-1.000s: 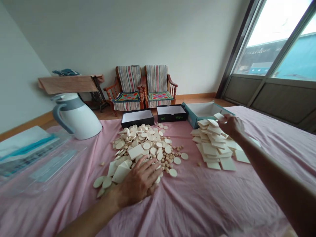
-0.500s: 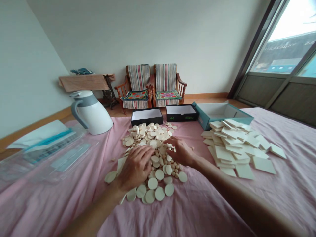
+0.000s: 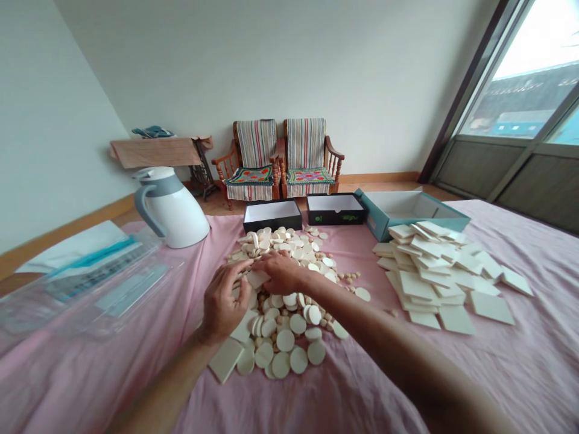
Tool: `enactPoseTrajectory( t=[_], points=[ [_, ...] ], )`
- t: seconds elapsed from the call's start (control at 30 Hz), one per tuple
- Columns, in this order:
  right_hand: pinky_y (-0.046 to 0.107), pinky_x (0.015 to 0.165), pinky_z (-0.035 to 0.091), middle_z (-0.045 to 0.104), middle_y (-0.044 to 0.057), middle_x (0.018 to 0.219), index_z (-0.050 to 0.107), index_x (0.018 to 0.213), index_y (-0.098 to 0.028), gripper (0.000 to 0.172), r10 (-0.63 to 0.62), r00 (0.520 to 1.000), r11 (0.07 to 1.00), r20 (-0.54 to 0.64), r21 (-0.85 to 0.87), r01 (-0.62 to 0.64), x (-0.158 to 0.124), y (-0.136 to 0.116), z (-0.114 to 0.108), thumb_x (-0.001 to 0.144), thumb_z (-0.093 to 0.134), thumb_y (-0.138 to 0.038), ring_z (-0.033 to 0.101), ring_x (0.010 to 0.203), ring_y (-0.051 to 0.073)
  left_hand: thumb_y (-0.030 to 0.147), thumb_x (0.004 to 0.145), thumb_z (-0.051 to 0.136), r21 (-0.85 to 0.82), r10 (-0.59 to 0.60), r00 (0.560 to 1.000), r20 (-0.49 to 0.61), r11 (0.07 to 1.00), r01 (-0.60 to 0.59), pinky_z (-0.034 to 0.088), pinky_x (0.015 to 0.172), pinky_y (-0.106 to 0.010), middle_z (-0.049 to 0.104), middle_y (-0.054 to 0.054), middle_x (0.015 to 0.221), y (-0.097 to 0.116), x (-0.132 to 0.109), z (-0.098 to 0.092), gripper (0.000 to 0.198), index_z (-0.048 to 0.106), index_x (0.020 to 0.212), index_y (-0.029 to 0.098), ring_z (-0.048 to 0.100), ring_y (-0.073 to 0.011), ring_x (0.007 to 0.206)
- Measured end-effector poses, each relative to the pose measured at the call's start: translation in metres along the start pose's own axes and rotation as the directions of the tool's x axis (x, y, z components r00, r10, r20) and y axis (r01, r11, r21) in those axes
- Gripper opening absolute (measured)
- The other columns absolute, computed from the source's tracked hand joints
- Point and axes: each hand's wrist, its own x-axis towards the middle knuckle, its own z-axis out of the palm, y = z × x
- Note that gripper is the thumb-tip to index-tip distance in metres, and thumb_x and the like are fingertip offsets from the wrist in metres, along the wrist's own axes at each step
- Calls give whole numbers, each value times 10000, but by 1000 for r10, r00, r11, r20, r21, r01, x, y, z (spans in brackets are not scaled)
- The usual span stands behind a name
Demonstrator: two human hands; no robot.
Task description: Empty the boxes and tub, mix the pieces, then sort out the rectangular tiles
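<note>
Left hand (image 3: 221,304): raised at the pile's edge, fingers curled; I cannot tell if it holds anything.
Right hand (image 3: 283,272): pressed down on the pile, open, just beside a cream square (image 3: 257,278).
Pile: cream discs (image 3: 286,340) heaped on pink cloth (image 3: 113,386).
Risk: a careless sweep could scatter discs into the stacked squares (image 3: 429,277).

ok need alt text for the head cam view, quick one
A person's left hand and right hand reach into a heap of cream discs and small round pieces on a pink cloth. Cream square tiles lie piled to the right, and behind stand two open black boxes, an open teal box and a white jug.
</note>
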Motion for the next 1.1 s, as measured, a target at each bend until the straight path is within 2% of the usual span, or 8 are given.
enactPoseTrajectory(
  t=[0.2, 0.4, 0.57, 0.7, 0.8, 0.87, 1.0, 1.1],
  points=[
    [434, 920, 394, 619, 115, 1117, 608, 1166, -177, 435, 198, 936, 980, -293, 62, -188, -43, 20, -20, 744, 635, -280, 508, 1060, 271, 100, 860, 475, -2, -4, 1000, 5, 1000, 4, 505, 910, -338, 678, -75, 1038, -1, -1, 0, 289, 604, 1108, 173, 638, -202, 1003],
    [437, 904, 385, 630, 119, 1079, 632, 1150, -196, 412, 613, 594, 708, -520, 29, -705, -151, 95, -65, 775, 569, -353, 520, 1039, 293, 93, 855, 484, -5, 18, 998, 55, 1000, -17, 516, 877, -308, 690, -68, 995, -3, -4, 5, 261, 615, 1070, 163, 655, -186, 937],
    [479, 834, 404, 644, 141, 1058, 665, 1094, -193, 460, 696, 304, 369, -651, -40, -929, -237, 165, -99, 737, 575, -468, 537, 1004, 334, 123, 858, 495, 5, 14, 999, 39, 1000, -15, 514, 873, -309, 704, -56, 976, -6, -2, 6, 228, 631, 1033, 177, 667, -188, 918],
    [483, 803, 435, 660, 167, 1070, 666, 1121, -183, 455, 710, 238, 333, -663, 18, -943, -262, 196, -117, 771, 572, -457, 571, 993, 338, 142, 867, 487, 10, -19, 999, 26, 1000, 19, 514, 874, -305, 712, -53, 959, -7, -1, 5, 211, 638, 1010, 178, 672, -189, 925],
    [454, 828, 448, 667, 179, 1077, 677, 1117, -168, 409, 687, 294, 437, -665, 55, -898, -243, 183, -117, 800, 569, -401, 592, 994, 318, 148, 870, 480, -4, -65, 998, 23, 998, 66, 518, 869, -299, 717, -52, 953, -7, -1, 5, 205, 641, 995, 173, 674, -182, 921],
    [411, 822, 462, 684, 156, 1036, 699, 1064, -166, 337, 654, 395, 572, -645, 78, -817, -216, 154, -108, 802, 571, -337, 621, 935, 282, 152, 872, 478, -12, -99, 995, 29, 995, 99, 520, 864, -294, 720, -51, 951, -8, -2, 5, 202, 643, 987, 169, 675, -176, 918],
    [312, 746, 498, 710, 69, 972, 697, 1010, -193, 245, 503, 766, 863, -400, 196, -465, -158, 70, -71, 804, 567, -224, 656, 814, 193, 145, 870, 483, -39, -129, 991, 35, 991, 131, 523, 860, -276, 723, -41, 939, -10, -3, 3, 202, 649, 984, 165, 677, -165, 910],
    [310, 832, 484, 696, 64, 1027, 683, 1042, -206, 262, 287, 917, 943, -276, 248, -221, -126, 17, -39, 796, 597, -176, 634, 927, 190, 143, 868, 489, -53, -153, 988, 35, 987, 155, 527, 857, -269, 725, -35, 932, -11, -3, 2, 202, 649, 990, 164, 678, -159, 902]
  ],
)
